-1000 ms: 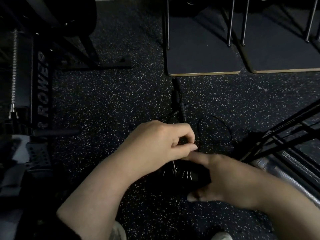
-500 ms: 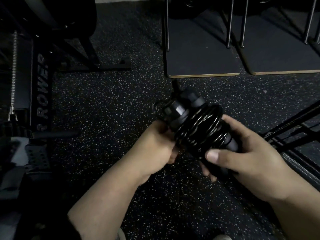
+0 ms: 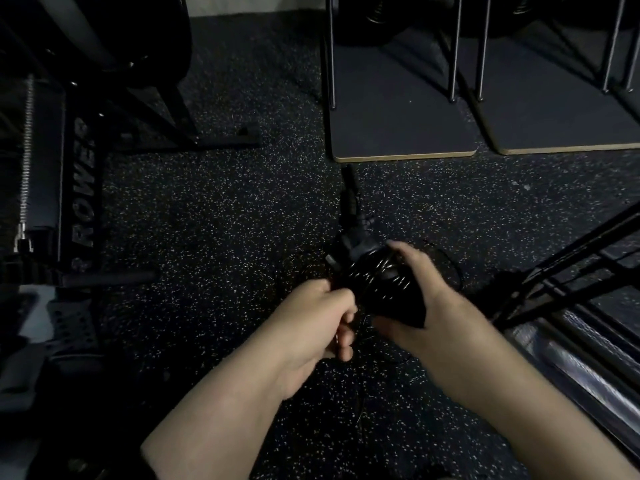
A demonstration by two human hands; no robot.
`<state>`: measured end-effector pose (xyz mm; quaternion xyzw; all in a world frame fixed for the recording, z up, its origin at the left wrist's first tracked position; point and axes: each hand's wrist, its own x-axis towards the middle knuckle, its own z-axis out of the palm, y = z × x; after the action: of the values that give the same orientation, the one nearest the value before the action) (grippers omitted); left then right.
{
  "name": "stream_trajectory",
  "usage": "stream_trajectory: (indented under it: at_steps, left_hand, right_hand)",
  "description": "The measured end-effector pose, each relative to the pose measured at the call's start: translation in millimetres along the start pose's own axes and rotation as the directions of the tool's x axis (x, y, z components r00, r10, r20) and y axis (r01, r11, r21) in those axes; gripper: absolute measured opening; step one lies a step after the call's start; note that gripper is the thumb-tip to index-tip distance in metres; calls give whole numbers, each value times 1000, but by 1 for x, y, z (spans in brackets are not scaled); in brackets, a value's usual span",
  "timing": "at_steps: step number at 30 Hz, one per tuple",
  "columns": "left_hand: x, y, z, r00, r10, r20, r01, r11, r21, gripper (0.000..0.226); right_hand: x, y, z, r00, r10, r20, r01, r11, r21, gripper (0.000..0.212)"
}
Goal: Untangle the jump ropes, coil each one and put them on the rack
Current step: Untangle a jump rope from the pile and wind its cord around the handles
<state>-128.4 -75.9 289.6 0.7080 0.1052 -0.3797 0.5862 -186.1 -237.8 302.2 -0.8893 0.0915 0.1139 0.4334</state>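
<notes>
A black jump rope (image 3: 377,282) with its thin cable coiled round the handles sits in my right hand (image 3: 426,306), whose fingers and thumb wrap the bundle from the right. My left hand (image 3: 322,323) is curled at the bundle's lower left end and pinches the cable there. Beyond the bundle, another black handle (image 3: 349,199) lies on the speckled floor, with a loose cable loop (image 3: 450,268) to its right. The dim light hides how the cables connect.
A rowing machine (image 3: 79,188) fills the left side. Two dark platforms with wooden edges (image 3: 401,147) and metal legs stand ahead. A black metal frame (image 3: 568,268) and a silver bar (image 3: 588,368) lie to the right.
The coiled bundle was lifted off the floor into view, then lowered and turned. My right hand has shifted its grip round it; my left hand stays at its lower end.
</notes>
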Motion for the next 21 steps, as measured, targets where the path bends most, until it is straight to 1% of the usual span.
stream_trajectory:
  at_steps: [1, 2, 5, 7, 8, 10, 12, 13, 15, 16, 17, 18, 20, 21]
  left_hand:
    - [1, -2, 0, 1000, -8, -16, 8, 1000, 10, 19]
    - [2, -3, 0, 1000, -10, -20, 11, 1000, 27, 21]
    - [1, -3, -3, 1000, -9, 15, 8, 995, 99, 28]
    - [0, -2, -5, 999, -27, 36, 22, 990, 137, 29]
    - [1, -2, -6, 998, -43, 42, 36, 988, 148, 29]
    - [-1, 0, -7, 996, -71, 55, 64, 990, 124, 28]
    - [-5, 2, -5, 995, -63, 80, 62, 998, 15, 27]
    - [-6, 4, -4, 995, -44, 89, 49, 997, -59, 27]
    - [-8, 7, -2, 997, 15, 69, -2, 984, -178, 26]
    - [-8, 7, 0, 997, 59, 46, -49, 981, -190, 26]
    - [-7, 6, 1, 992, 124, 15, -121, 983, -141, 26]
    - [-7, 4, 2, 978, 209, -10, -209, 977, -41, 27]
    - [-8, 1, 4, 933, 359, -1, -356, 925, 135, 34]
    - [-9, -1, 5, 911, 412, 18, -409, 897, 169, 41]
  right_hand:
    - [0, 3, 5, 1000, -10, 1, 10, 1000, 2, 79]
    - [-1, 4, 9, 1000, 0, 17, -1, 999, 49, 74]
    - [-1, 4, 16, 998, 44, 47, -55, 959, 277, 53]
    - [0, 2, 21, 995, 95, -13, -83, 919, 386, 39]
    - [1, 0, 23, 992, 120, -40, -91, 899, 427, 35]
    - [1, -1, 27, 990, 129, -49, -94, 890, 447, 39]
    - [1, -2, 27, 993, 105, -44, -77, 905, 419, 48]
    - [1, -1, 25, 993, 99, -60, -64, 904, 424, 46]
    - [5, 0, 21, 984, 118, -130, -43, 880, 473, 31]
    - [5, 0, 18, 976, 154, -155, -51, 851, 523, 25]
    - [6, -1, 16, 967, 194, -163, -65, 812, 580, 20]
    - [6, -2, 13, 962, 229, -151, -82, 765, 638, 17]
    - [4, -4, 7, 960, 262, -99, -108, 672, 733, 15]
    - [3, -6, 5, 961, 267, -74, -117, 633, 765, 14]
